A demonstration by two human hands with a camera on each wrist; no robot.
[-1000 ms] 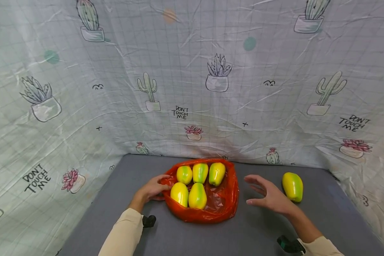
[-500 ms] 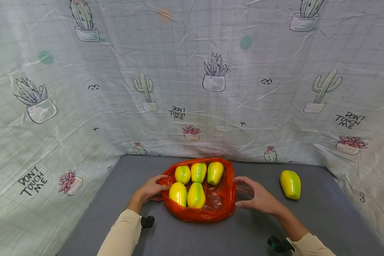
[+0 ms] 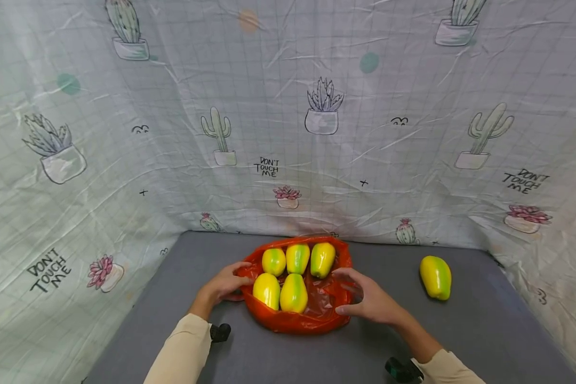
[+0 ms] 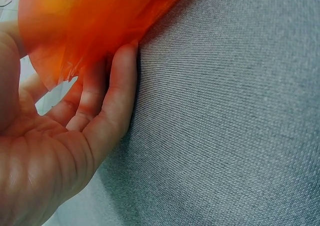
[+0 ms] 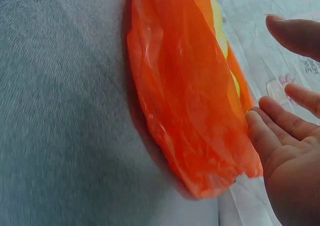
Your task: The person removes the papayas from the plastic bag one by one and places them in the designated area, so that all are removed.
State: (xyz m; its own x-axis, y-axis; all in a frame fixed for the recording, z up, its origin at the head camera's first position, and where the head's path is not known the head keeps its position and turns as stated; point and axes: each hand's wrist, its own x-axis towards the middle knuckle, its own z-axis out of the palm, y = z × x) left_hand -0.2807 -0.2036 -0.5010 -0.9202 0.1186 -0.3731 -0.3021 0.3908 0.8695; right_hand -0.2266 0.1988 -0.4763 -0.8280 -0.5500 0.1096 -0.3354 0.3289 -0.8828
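A red plastic bag (image 3: 312,323) lies on the table with its mouth spread wide and its rim rolled down. Several glossy yellow-green fruits (image 3: 294,294), mango-like in shape, sit in its left and back parts. My left hand (image 3: 224,284) holds the bag's left edge; in the left wrist view the fingers (image 4: 117,88) curl under the thin orange-red plastic. At the right rim is my right hand (image 3: 367,298), its thumb spread well away from the fingers. In the right wrist view its fingertips (image 5: 254,115) are right at the bag's edge.
One more yellow-green fruit (image 3: 436,277) lies on the grey table (image 3: 278,360) to the right of the right hand. A pale curtain (image 3: 288,96) printed with cacti hangs behind the table and along both sides.
My right hand has moved left, from apart from the bag to its right rim. The left hand stays at the left edge. The fruits and bag keep their places.
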